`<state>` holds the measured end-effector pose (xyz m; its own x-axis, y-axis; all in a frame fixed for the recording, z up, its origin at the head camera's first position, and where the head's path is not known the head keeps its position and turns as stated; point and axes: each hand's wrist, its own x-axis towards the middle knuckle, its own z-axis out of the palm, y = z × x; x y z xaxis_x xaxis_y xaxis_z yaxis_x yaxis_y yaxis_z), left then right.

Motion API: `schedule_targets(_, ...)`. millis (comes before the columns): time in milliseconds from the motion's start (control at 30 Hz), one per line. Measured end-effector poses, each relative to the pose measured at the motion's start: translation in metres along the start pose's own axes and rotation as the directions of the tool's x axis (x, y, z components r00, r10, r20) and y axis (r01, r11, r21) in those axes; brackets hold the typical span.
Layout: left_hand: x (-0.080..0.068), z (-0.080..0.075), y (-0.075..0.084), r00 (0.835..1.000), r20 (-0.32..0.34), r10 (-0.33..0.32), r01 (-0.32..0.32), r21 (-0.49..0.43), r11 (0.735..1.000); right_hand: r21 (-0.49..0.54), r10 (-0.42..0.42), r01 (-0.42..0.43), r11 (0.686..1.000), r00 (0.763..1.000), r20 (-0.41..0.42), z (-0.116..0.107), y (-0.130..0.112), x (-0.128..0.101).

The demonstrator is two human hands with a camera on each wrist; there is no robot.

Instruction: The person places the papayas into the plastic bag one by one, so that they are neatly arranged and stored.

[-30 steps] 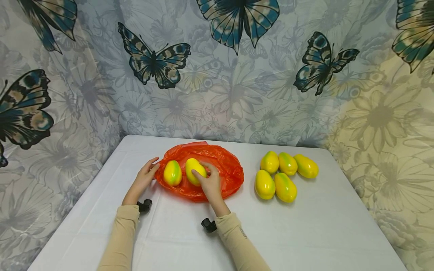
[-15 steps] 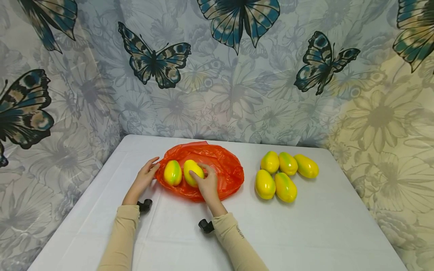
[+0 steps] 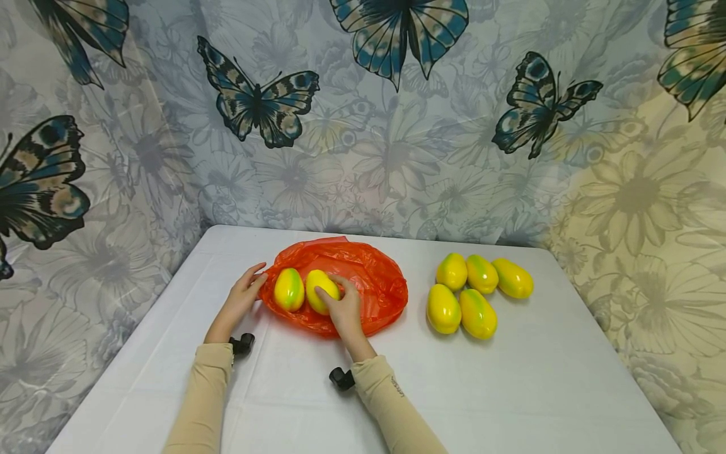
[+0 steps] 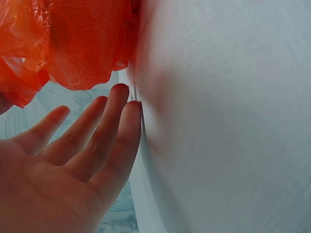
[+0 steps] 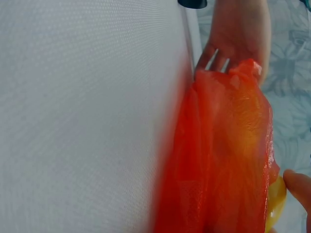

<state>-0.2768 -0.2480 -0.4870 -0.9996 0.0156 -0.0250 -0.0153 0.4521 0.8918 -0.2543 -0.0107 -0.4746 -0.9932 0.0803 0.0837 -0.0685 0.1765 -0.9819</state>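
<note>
Two hands at an orange bag holding two mangoes on a white worktop.

The worktop [image 3: 510,391] stands against a butterfly-print curtain [image 3: 397,139]. The bag [image 3: 374,284] lies on the worktop's far left-centre part, mouth towards the person, with two mangoes in its opening. Five loose mangoes [image 3: 476,293] lie in a cluster on the worktop, well to the right of the bag. The right hand [image 3: 343,309] grips the right mango [image 3: 319,289] in the bag, fingers curled over it. This mango lies just beside the left mango [image 3: 288,289]. The left hand [image 3: 245,295] rests on the worktop with fingers straight and relaxed, its fingertips [image 4: 121,90] at the bag's left edge, holding nothing.
</note>
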Motion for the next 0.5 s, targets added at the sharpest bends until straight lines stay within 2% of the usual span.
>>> schedule_targets(500,-0.0025,-0.0009,0.0016,1.0,0.008,0.016,-0.016,-0.009,1.0,-0.004,0.012,-0.012,1.0,1.0,-0.001,0.0014,0.0037,0.0007)
